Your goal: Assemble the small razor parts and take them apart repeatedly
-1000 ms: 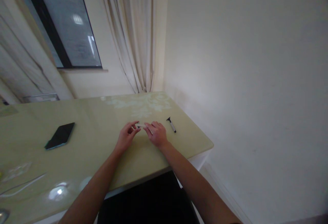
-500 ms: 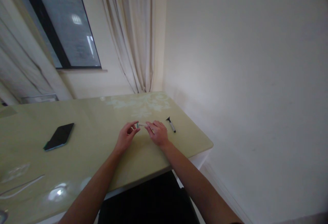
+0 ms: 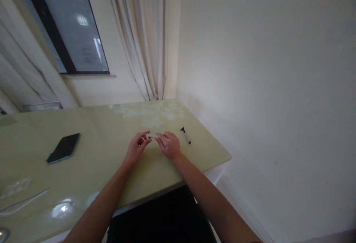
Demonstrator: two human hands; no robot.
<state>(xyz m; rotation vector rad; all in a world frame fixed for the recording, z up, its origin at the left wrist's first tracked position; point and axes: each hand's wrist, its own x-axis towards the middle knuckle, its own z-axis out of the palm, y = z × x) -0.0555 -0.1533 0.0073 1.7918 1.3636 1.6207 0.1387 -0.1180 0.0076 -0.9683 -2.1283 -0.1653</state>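
Above the pale green tabletop [image 3: 155,165], my left hand [image 3: 136,147] pinches a tiny whitish and dark piece [image 3: 149,137] between thumb and forefinger. Its exact kind is too small to make out. Facing it from the right, my right hand [image 3: 170,145] is closed, fingertips together on a thin pale item [image 3: 154,137] that reaches toward the left fingertips. Whether the two pieces are joined I cannot tell. Just right of my right hand lies a razor [image 3: 185,135] with a black head and a grey handle, touched by neither hand.
A dark flat tablet-like device [image 3: 63,148] lies at the left of the table. Nearer me are a clear plastic wrapper [image 3: 16,188] and a thin white cable [image 3: 26,203]. A wall [image 3: 264,87] runs along the right side; a curtain [image 3: 144,39] hangs behind.
My right hand has shifted slightly left, closer to my left fingertips. The greenish side of the small piece in my left hand shows less now, as if turned.
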